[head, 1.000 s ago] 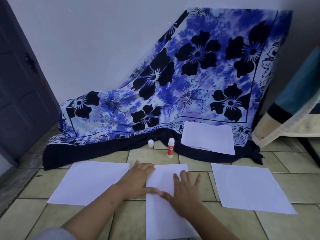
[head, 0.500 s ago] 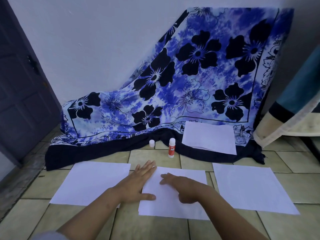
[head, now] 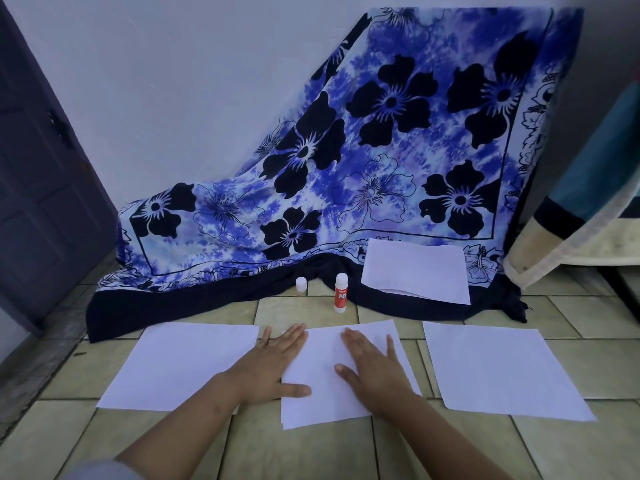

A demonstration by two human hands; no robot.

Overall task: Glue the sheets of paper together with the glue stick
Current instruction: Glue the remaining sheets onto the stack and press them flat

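Risk: the middle sheets (head: pixel 322 403) looked slightly skewed at their near edge, so uneven pressing could set them crooked or trap a wrinkle. The glue stick (head: pixel 341 293) stood uncapped on the tiled floor (head: pixel 571 317) by the floral cloth (head: pixel 381 168), cap (head: pixel 301 284) beside it, and could dry out. Left hand (head: pixel 273 362) and right hand (head: pixel 372 367) lay flat, fingers straight, pressing those sheets and gripping nothing.

Both hands lie flat, fingers straight; left (head: pixel 273 367); right (head: pixel 372 370).

home | tiled floor (head: pixel 311 452) | door (head: pixel 38 188) | floral cloth (head: pixel 381 161)
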